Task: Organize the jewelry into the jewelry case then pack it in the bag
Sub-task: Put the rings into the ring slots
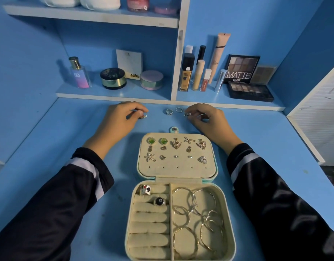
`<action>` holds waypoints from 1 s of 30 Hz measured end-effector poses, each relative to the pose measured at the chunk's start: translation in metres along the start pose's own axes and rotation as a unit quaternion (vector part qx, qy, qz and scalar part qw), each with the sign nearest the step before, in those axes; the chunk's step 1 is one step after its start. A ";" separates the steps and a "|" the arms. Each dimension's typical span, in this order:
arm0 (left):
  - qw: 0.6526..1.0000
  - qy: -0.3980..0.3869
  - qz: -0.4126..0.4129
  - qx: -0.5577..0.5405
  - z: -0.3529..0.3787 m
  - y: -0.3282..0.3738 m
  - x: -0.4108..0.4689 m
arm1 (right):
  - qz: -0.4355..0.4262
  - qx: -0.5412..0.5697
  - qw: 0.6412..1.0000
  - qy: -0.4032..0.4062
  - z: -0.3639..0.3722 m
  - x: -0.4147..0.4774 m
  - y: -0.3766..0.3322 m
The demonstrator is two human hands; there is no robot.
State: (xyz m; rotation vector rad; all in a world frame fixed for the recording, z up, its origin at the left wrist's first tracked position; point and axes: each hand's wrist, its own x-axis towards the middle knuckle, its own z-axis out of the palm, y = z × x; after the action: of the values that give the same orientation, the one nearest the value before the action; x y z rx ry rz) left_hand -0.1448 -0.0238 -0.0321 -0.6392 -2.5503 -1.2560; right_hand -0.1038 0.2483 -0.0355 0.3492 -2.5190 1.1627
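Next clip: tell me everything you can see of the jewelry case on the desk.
The jewelry case lies open flat on the blue desk, lid away from the person. Cream, velvety lining, pale teal outside, rounded corners, a snap tab at the far edge. The lid panel holds earrings in rows. The base has ring rolls holding two rings on the left, hoops in the right compartment.

Dim bluish light, soft shadows, wide-angle edge distortion.
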 end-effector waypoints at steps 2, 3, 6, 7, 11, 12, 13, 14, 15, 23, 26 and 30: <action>1.000 0.003 0.002 0.008 0.000 -0.002 0.000 | 0.001 -0.004 1.000 0.006 0.000 0.000 0.000; 1.000 0.003 -0.002 0.007 -0.001 -0.002 -0.001 | 0.005 -0.003 1.000 0.008 0.000 -0.001 0.000; 1.000 0.002 -0.026 -0.016 -0.001 -0.001 -0.003 | 0.024 0.010 1.000 0.007 -0.001 -0.001 0.000; 0.999 -0.001 -0.040 -0.032 -0.001 0.001 -0.003 | 0.029 0.014 0.999 0.007 -0.001 -0.001 0.000; 0.995 -0.020 -0.067 -0.066 -0.002 0.003 -0.004 | 0.040 0.022 0.999 0.007 -0.002 0.000 0.000; 0.996 -0.018 -0.062 -0.056 -0.002 0.003 -0.004 | 0.043 0.026 0.999 0.008 -0.002 0.000 0.000; 0.997 -0.015 -0.055 -0.044 -0.002 0.002 -0.003 | 0.044 0.028 0.999 0.010 -0.002 0.000 0.000; 0.998 -0.013 -0.046 -0.032 -0.001 0.001 -0.003 | 0.043 0.027 0.999 0.013 -0.003 -0.001 0.000; 0.999 -0.013 -0.036 -0.023 -0.001 0.000 -0.003 | 0.042 0.024 0.999 0.015 -0.003 -0.001 0.000; 0.995 -0.013 0.063 0.073 0.001 -0.006 -0.001 | 0.055 0.031 0.998 0.019 -0.002 0.000 0.002; 0.996 -0.025 0.054 0.067 0.001 -0.006 -0.001 | 0.063 0.043 0.997 0.023 -0.003 0.001 0.002; 0.996 -0.034 0.052 0.061 0.000 -0.004 -0.001 | 0.075 0.056 0.995 0.022 -0.004 0.001 0.002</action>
State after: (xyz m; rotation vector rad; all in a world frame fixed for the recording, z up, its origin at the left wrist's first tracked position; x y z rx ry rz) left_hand -0.1457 -0.0261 -0.0352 -0.7900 -2.5875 -1.0536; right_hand -0.1043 0.2521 -0.0342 0.1629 -2.4819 1.3575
